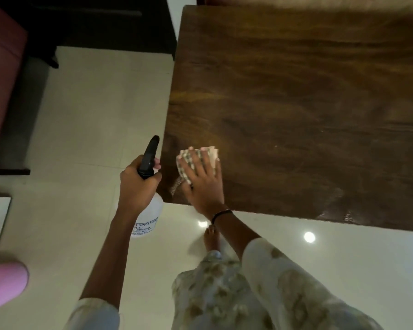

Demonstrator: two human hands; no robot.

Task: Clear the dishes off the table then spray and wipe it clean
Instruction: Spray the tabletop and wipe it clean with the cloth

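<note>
The right hand (202, 184) lay flat, fingers straight and spread, pressing a checked cloth (196, 160) onto the table (296, 103) at its near left corner. The cloth was folded small; its far edge and left side showed past the fingertips, the rest hidden under the palm. The wrist bent back over the near edge, a dark band (221, 214) around it, and the forearm ran down and right into a pale patterned sleeve (296, 282).

The left hand (136, 184) was curled round the neck of a bottle (148, 210), held just off the table's left edge, over the floor (93, 115). The fingers wrapped below the black sprayer head (149, 158), with one fingertip showing at the trigger side. The nozzle pointed up and away. The bottle's body was white and translucent with blue printing, partly covered by the wrist; whether it held any liquid could not be told.

The tabletop was dark wood with a wet sheen near the cloth and along the near edge toward the right. A bare foot (211, 238) stood on the glossy tiles below the near edge. A pink object (5, 282) sat blurred at the lower left.
</note>
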